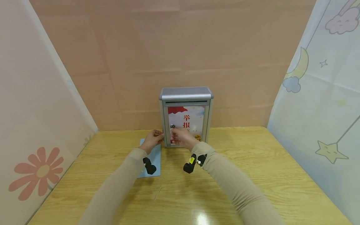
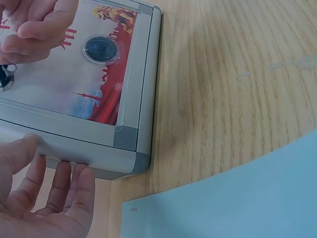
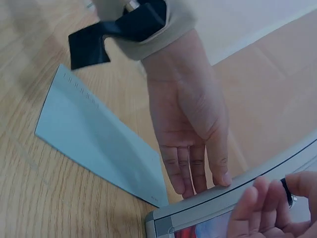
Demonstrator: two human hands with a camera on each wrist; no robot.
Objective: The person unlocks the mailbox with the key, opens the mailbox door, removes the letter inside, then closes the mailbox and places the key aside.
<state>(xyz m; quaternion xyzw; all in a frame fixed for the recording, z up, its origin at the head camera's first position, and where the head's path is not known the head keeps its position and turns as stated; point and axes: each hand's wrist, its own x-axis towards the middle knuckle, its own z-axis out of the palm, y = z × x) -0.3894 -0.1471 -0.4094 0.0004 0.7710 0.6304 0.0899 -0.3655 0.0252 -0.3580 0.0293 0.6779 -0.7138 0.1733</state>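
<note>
A grey metal report box (image 1: 187, 97) with a top slot and a printed front panel stands upright at the back of the table. My left hand (image 1: 153, 140) rests its thumb and fairly straight fingertips against the box's left side. At the lock (image 1: 172, 126) on the front panel, my right hand (image 1: 182, 137) pinches a small black-headed key (image 3: 287, 192) between thumb and fingers. The key's shaft is hidden. A light blue envelope (image 3: 99, 134) lies on the table under and beside my left forearm, close to the box's lower left corner.
The wooden table (image 1: 239, 162) runs up to a peach backdrop (image 1: 182, 47) just behind the box. Printed side panels (image 1: 317, 109) border the left and right. A round dark window (image 2: 101, 49) is set in the box's front panel.
</note>
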